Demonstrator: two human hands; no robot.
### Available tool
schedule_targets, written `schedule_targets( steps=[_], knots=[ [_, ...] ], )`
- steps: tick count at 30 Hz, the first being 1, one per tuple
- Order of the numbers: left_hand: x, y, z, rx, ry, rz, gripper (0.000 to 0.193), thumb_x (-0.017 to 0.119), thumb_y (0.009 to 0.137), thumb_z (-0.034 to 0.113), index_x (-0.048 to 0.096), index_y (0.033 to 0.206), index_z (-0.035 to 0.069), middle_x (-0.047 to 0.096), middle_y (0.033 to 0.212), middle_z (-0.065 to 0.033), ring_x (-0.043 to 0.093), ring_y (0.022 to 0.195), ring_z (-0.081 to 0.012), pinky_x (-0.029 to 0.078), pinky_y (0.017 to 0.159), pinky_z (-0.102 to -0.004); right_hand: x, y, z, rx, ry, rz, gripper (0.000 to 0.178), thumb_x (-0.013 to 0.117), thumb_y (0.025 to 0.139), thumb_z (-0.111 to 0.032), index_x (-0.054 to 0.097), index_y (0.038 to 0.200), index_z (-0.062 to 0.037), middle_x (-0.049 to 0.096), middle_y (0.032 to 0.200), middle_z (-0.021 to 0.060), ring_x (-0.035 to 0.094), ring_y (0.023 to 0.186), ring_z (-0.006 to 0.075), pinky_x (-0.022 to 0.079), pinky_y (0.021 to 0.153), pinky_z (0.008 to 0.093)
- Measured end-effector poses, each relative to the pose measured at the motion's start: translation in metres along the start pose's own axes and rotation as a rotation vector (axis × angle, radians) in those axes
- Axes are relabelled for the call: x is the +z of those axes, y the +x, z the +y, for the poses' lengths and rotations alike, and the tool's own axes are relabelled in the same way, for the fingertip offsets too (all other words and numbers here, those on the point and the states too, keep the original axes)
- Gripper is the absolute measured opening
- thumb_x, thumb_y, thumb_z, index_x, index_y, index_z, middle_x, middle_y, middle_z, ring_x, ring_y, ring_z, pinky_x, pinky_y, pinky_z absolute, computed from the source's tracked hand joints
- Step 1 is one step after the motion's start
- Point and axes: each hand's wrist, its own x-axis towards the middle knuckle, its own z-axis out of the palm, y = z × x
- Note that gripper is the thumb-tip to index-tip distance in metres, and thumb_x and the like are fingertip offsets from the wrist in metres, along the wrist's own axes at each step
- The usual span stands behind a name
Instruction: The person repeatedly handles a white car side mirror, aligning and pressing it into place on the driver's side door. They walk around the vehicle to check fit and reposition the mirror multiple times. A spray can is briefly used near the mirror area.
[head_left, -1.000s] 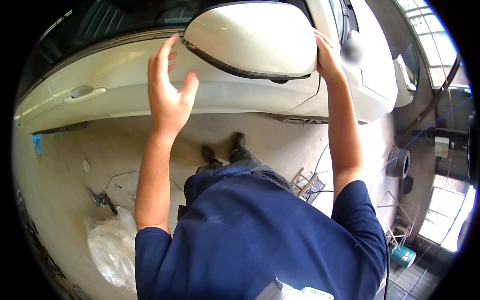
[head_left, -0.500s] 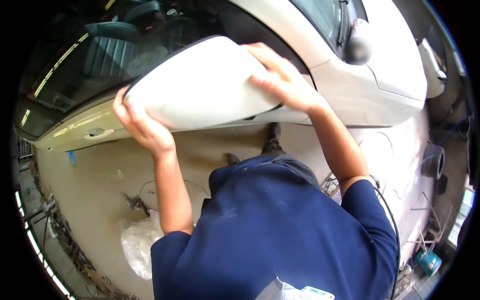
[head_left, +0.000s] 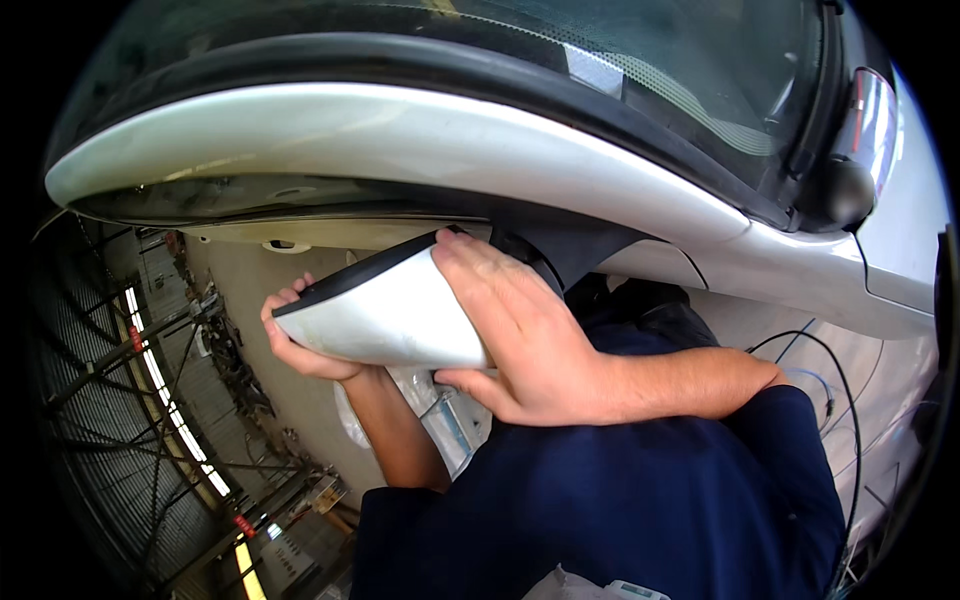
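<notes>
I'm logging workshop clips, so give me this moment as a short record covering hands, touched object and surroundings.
Left hand: curled around the left end of the mirror housing
Right hand: spread against its right end
Housing colour: white, black edge along the top
Car: white, windscreen toward the picture's top
Clothing: dark blue shirt

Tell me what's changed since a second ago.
The left hand, open beside the white side mirror a second ago, now holds its left end. The view has swung toward the windshield. The right hand remains on the mirror; the shiny cylinder still lies by the windshield's base.
</notes>
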Motion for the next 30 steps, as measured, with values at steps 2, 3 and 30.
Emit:
schedule_targets(
  steps=[2,3,30],
  knots=[
    [-0.012,0.007,-0.006,0.014,-0.043,-0.062,0.033,0.036,0.097,0.038,0.050,0.089,0.009,0.046,0.085,-0.0042,0.050,0.086,-0.0230,0.044,0.091,-0.0438,-0.003,0.000,0.004,-0.001,0.051,0.021,0.083,0.076,0.079,-0.019,0.032,0.142,0.0123,0.041,0.143,0.0338,0.043,0.132,0.0486,0.035,0.112,0.0508],
    [-0.014,0.010,-0.008,0.009,-0.060,-0.069,0.033,0.036,0.097,0.038,0.050,0.090,0.009,0.046,0.086,-0.0040,0.050,0.086,-0.0230,0.044,0.091,-0.0443,-0.003,0.001,0.007,-0.001,0.070,0.031,0.081,0.075,0.080,-0.019,0.033,0.142,0.0121,0.041,0.143,0.0338,0.043,0.132,0.0486,0.036,0.112,0.0508],
    [-0.024,0.037,-0.039,0.648,0.145,-0.542,0.036,0.036,0.095,0.038,0.039,0.079,0.006,0.039,0.065,-0.0026,0.039,0.056,-0.0154,0.033,0.053,-0.0284,0.034,0.003,-0.039,0.296,-0.432,0.361,0.095,0.089,0.059,-0.053,0.054,0.129,0.0002,0.063,0.120,0.0190,0.063,0.109,0.0381,0.051,0.093,0.0419]
  ],
)
